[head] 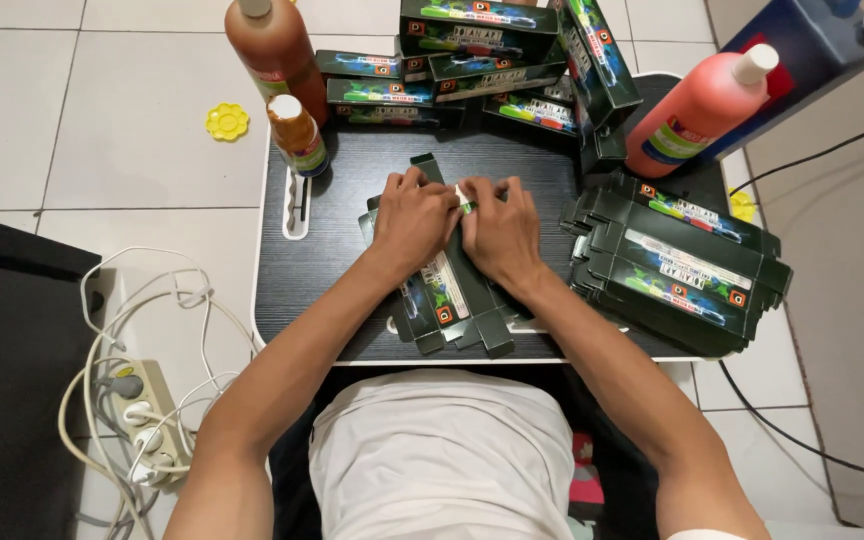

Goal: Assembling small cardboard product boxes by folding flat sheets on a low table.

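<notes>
Both the left hand [414,218] and right hand [499,232] press, fingers curled, on a flat box [452,290] mid-tabletop [337,270], apparently pinching a small white-green tube [463,198] between them.

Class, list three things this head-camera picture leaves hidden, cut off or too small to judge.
1. Head view: the small white-and-green item between both hands is mostly covered by fingers.
2. The left hand and right hand hide the middle of the flat dark green cardboard carton.
3. The tall brown plastic bottle is cut off by the top edge.
</notes>
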